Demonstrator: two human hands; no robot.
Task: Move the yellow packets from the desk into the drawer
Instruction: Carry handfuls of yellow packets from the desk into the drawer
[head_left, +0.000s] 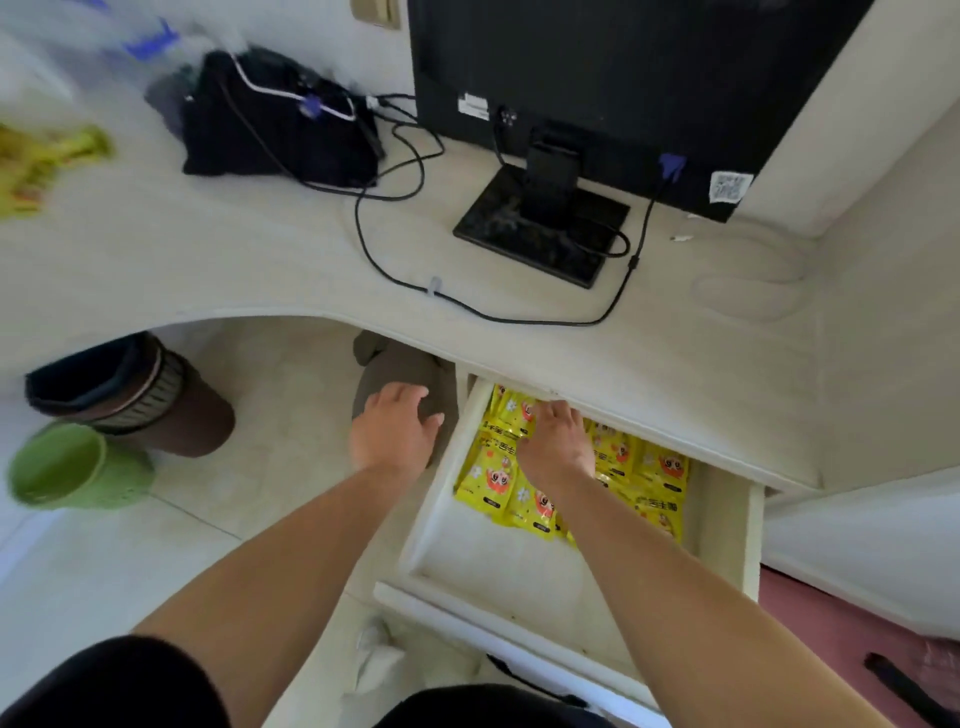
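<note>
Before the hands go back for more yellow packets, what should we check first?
1. Drawer pulled open: ok.
2. Yellow packets in the drawer lying inside its walls: ok.
3. Room left in the drawer: ok, its near half shows bare bottom.
4. Right hand free of packets: cannot tell, it rests palm down on the pile.
5. Left hand empty: ok, open, beside the drawer.
6. More packets on the desk: cannot tell, only a blurred yellow heap at its far left.
</note>
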